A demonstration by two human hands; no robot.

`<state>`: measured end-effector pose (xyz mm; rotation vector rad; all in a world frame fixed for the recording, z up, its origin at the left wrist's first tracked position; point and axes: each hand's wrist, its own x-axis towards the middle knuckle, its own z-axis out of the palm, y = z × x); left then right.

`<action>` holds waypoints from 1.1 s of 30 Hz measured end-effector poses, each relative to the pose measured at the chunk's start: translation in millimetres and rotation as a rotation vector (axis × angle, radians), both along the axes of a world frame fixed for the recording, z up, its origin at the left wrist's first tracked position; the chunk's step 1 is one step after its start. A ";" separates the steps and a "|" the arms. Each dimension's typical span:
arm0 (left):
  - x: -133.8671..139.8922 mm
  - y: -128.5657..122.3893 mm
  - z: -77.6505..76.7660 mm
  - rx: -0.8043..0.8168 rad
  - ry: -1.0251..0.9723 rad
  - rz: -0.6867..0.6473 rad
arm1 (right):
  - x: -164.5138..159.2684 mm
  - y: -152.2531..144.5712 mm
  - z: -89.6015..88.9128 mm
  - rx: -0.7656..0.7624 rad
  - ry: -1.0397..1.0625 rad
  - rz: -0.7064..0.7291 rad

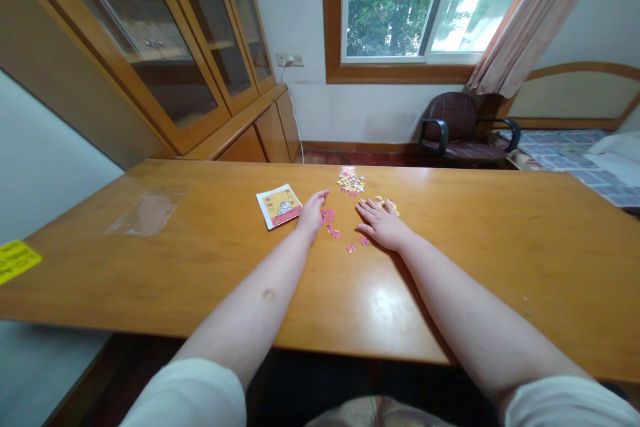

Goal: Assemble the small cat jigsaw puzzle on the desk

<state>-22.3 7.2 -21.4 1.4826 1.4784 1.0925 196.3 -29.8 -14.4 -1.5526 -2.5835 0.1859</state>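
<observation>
My left hand (312,213) rests on its side edge on the table, fingers stretched forward, just left of some pink puzzle pieces (328,216). It holds nothing that I can see. Palm down, my right hand (383,223) lies with fingers spread, partly covering a group of yellow puzzle pieces (389,205). Two pink pieces (351,248) lie near its thumb. Beyond both hands sits a pile of mixed puzzle pieces (351,183). A square picture card (279,205), yellow and pink with a cartoon animal, is beside my left hand, which overlaps its right corner.
A clear plastic bag (147,212) lies on the wooden table (210,273) at left. A yellow label (18,261) is at the table's left edge. Past the table stand a glass-door cabinet (240,107), a dark office chair (453,127) and a bed (575,160).
</observation>
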 end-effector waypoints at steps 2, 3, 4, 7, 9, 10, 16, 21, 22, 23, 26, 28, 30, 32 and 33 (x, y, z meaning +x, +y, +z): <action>-1.1 -2.4 -1.4 0.020 0.016 0.005 | 2.9 1.2 0.0 0.026 0.007 -0.061; -0.9 -3.9 -1.4 0.030 0.037 -0.004 | 3.9 1.6 0.2 0.049 0.011 -0.089; -0.3 -5.4 -0.9 0.034 0.061 -0.013 | 4.5 1.8 0.5 0.071 0.014 -0.114; 2.7 -9.5 3.0 0.029 0.131 -0.017 | 3.9 1.8 1.1 0.107 0.019 -0.141; 3.5 -10.5 6.1 0.046 0.217 -0.012 | 3.6 1.9 1.1 0.105 0.021 -0.137; 2.9 -10.4 7.4 0.055 0.263 -0.017 | 4.2 2.1 1.1 0.107 0.026 -0.138; -13.3 -4.1 13.7 -0.004 0.382 -0.129 | 15.1 3.7 3.3 0.175 0.106 -0.238; -26.9 -5.5 25.2 0.085 0.665 -0.215 | 14.5 -2.0 12.3 0.170 0.212 -0.108; -28.9 -6.6 27.4 0.090 0.745 -0.235 | 12.0 -4.8 15.0 0.127 0.229 -0.024; -30.6 -7.8 29.1 0.081 0.808 -0.247 | 9.0 -7.9 17.7 0.076 0.247 0.062; -34.1 -10.1 30.5 0.056 0.898 -0.268 | 0.1 -17.6 24.2 -0.070 0.314 0.241; -34.6 -10.6 29.4 0.067 0.897 -0.299 | -2.8 -21.4 25.7 -0.123 0.338 0.280; -33.9 -10.5 28.5 0.083 0.885 -0.335 | -2.0 -21.4 24.4 -0.134 0.338 0.287; -32.1 -10.5 29.0 0.088 0.873 -0.366 | 1.4 -18.3 21.5 -0.119 0.330 0.282; -30.9 -10.5 29.6 0.085 0.867 -0.378 | 3.3 -16.2 20.1 -0.105 0.326 0.281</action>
